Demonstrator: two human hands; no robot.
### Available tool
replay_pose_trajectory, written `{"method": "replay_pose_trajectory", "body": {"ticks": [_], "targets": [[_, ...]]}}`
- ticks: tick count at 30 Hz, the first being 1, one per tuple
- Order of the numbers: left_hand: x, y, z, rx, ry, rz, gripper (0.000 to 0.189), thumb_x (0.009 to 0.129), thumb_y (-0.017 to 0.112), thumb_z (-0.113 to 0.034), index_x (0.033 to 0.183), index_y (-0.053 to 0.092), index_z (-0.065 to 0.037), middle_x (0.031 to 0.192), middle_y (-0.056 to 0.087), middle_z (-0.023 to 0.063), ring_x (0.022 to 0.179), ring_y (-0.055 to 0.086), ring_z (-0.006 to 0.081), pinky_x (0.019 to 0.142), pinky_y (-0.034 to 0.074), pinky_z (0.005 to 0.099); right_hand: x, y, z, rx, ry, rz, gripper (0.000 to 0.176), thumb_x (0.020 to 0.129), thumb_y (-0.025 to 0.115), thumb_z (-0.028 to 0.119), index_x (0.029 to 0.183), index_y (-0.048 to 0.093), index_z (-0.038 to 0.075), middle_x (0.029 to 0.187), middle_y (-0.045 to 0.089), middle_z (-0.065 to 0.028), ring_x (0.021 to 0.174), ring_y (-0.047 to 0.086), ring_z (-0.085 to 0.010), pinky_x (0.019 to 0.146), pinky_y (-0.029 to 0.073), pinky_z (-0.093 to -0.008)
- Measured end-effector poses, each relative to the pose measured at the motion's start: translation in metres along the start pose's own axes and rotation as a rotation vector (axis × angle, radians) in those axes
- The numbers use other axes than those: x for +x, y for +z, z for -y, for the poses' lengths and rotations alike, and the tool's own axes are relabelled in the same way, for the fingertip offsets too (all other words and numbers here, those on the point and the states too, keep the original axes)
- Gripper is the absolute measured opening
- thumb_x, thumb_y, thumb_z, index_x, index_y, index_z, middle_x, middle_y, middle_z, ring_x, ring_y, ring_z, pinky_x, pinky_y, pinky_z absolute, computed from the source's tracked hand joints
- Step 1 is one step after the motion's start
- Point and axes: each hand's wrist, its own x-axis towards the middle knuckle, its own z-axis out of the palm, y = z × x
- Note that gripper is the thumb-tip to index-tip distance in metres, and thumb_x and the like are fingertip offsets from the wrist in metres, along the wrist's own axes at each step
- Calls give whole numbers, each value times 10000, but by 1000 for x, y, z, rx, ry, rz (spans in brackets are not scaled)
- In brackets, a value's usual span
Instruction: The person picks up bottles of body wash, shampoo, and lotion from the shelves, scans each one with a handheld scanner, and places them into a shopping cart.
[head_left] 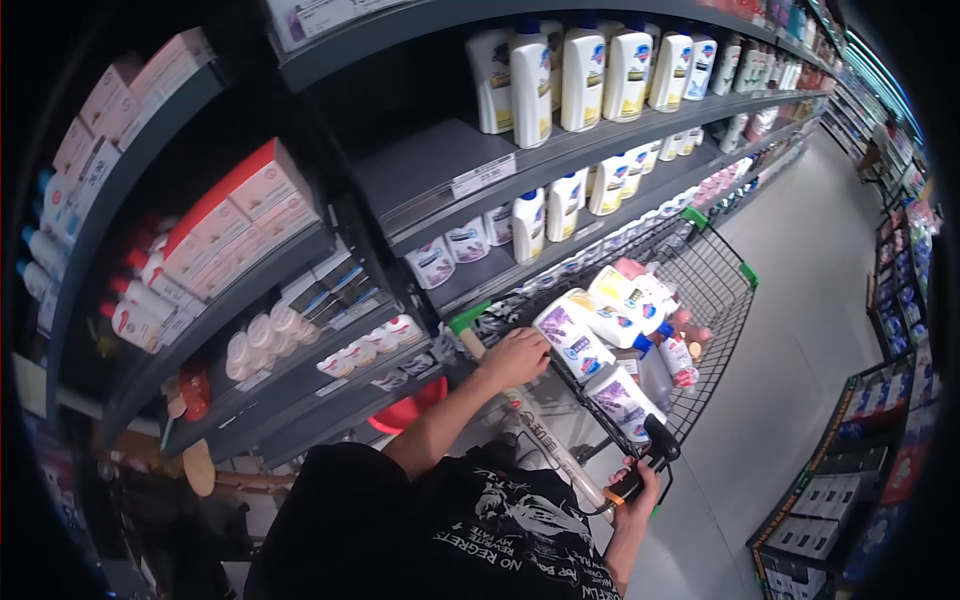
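A black wire shopping cart [738, 318] with green corners stands in front of me, its pale handle bar [548, 440] close to my body. My left hand [517, 356] is closed with curled fingers at the cart's rear edge, beside a white bottle with purple flowers [572, 338]. What lies under those fingers is hidden. Down at the handle's right end, my right hand [636, 484] wraps round a black handheld scanner [655, 450] with a cord. Another purple-flowered bottle [622, 400] lies just beyond the scanner. White-and-yellow bottles [612, 300] are piled deeper in the basket.
Shelves [430, 165] run along the left and ahead, bearing rows of white pump-style bottles [583, 80] and pink boxes [245, 215]. A red bowl-like thing [408, 402] is low at the shelf's foot. Grey aisle floor [780, 230] extends ahead; stacked goods [825, 500] line the right side.
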Motion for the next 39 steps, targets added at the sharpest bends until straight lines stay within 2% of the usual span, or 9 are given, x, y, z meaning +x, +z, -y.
{"method": "replay_pose_trajectory", "body": {"ticks": [4, 10, 18, 25, 29, 32, 36, 38, 39], "targets": [[-29, -11, -17, -11, -121, -109, 313, 813, 600, -193, 1108, 612, -90, 1248, 572, 59, 1201, 512, 218, 972, 435, 373, 1, 0, -10, -33, 18, 8, 270, 832, 594, 150, 1078, 520, 67, 826, 613, -100, 577, 586, -167, 494, 531, -312], [-77, -21, -25, -134, -259, -220, 162, 790, 609, -142, 924, 662, -67, 1045, 648, 63, 1054, 590, 242, 1026, 383, 390, -12, 10, -19, -95, 65, 36, 306, 850, 563, 142, 1138, 486, 73, 799, 589, -85, 557, 562, -153, 508, 517, -305], [-105, -17, -24, -133, -273, -363, 77, 794, 600, -103, 843, 643, -64, 848, 642, 65, 919, 598, 229, 1027, 366, 401, -11, 71, -28, -183, 154, 400, 330, 854, 555, 113, 1165, 461, 58, 748, 545, -82, 511, 472, -129, 496, 438, -278], [-116, -20, -10, -188, -95, -382, 76, 797, 618, -150, 766, 596, -84, 753, 574, 38, 840, 549, 212, 967, 358, 357, -14, 124, -72, -193, 177, 487, 369, 853, 563, 136, 1202, 467, 70, 695, 505, -55, 500, 452, -123, 483, 417, -284], [-123, -24, -4, -152, 53, -393, 179, 818, 624, -193, 690, 555, -89, 715, 505, 28, 836, 507, 205, 935, 354, 365, -12, 137, -91, -214, 38, 402, 229, 860, 551, 113, 1063, 455, 68, 680, 511, -50, 475, 446, -125, 443, 416, -269], [-125, -24, 3, -131, 146, -419, 207, 824, 628, -228, 682, 560, -93, 710, 490, 28, 833, 504, 204, 927, 354, 383, -14, 138, -99, -249, -26, 331, 286, 861, 548, 111, 1127, 455, 65, 676, 504, -48, 477, 446, -123, 446, 419, -270], [-136, -32, 17, -175, 219, -264, 192, 815, 633, -263, 818, 616, -72, 809, 523, 58, 898, 510, 233, 975, 340, 414, -27, 138, -107, -298, -148, 230, 354, 875, 526, 107, 1216, 442, 63, 690, 504, -56, 481, 451, -118, 446, 422, -265], [-142, -35, 25, -205, 295, -256, 255, 810, 637, -258, 970, 621, -60, 929, 550, 76, 1008, 516, 242, 1060, 301, 436, -24, 136, -111, -291, -160, 180, 417, 854, 558, 78, 1251, 431, 57, 678, 503, -72, 465, 458, -130, 437, 424, -263], [-147, -46, 26, -205, 277, -85, 346, 812, 642, -228, 1108, 591, -56, 1108, 546, 109, 1151, 488, 261, 1131, 235, 446, -28, 141, -113, -316, -160, 152, 416, 852, 560, 76, 1246, 430, 51, 677, 507, -75, 464, 463, -132, 431, 424, -265]]}}
